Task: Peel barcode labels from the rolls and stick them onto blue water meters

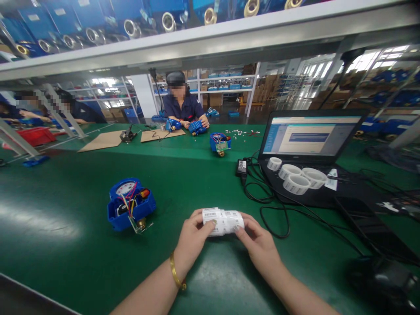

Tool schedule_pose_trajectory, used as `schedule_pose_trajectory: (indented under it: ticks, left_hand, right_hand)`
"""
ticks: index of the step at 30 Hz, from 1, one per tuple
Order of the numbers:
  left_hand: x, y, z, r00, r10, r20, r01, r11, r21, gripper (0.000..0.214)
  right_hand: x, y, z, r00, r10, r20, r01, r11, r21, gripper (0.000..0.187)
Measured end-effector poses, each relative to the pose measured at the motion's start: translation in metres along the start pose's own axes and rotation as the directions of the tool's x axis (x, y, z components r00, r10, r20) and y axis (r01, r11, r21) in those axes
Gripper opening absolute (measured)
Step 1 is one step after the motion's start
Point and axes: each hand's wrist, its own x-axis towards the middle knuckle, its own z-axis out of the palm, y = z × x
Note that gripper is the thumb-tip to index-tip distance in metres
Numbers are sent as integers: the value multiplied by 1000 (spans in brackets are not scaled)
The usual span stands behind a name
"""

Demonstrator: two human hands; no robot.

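Between my two hands is a roll of white barcode labels [226, 222], held just above the green table. My left hand [193, 234] grips its left end, thumb on top and fingers behind. At the right end, my right hand [257, 238] pinches the labels between thumb and fingers. To the left of my hands an opened blue meter housing [131, 205] sits on the table, its wires and a small circuit board exposed. More label rolls [297, 183] rest on the laptop's keyboard to the right.
A laptop [311, 135] stands at the right, with a power adapter [242, 167], loose black cables and a dark phone [374, 227]. Another open blue housing [219, 143] is farther back. Across the table a co-worker [183, 105] handles blue housings. Overhead runs a shelf [197, 41].
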Motion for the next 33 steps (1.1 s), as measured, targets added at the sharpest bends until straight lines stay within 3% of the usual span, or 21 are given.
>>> schedule_pose_trajectory:
  ticks: [8,13,17,21,26,33]
  left_hand:
    - [-2,0,0,1000,-9,5,9,1000,-29,29]
    - [-3,-3,1,998,-22,53,23,999,-34,34]
    - [-4,-2,3,996,-31,81,31,1000,-2,31]
    - [-5,3,5,996,47,79,-54,995,80,23]
    - [-10,5,10,982,167,91,-182,965,190,13]
    - [-12,0,12,970,225,90,-240,944,227,13]
  right_hand:
    - [-1,1,1,999,-37,-5,37,999,-9,24]
    - [-4,-1,1,997,-51,51,52,999,-10,21]
    - [-7,-5,4,996,17,93,-23,998,63,18]
    - [-7,-8,4,1000,3,-15,-2,996,84,22]
    - [-5,-6,-2,998,-40,39,43,996,-82,20]
    - [-4,-8,-2,1000,0,12,1,999,-41,24]
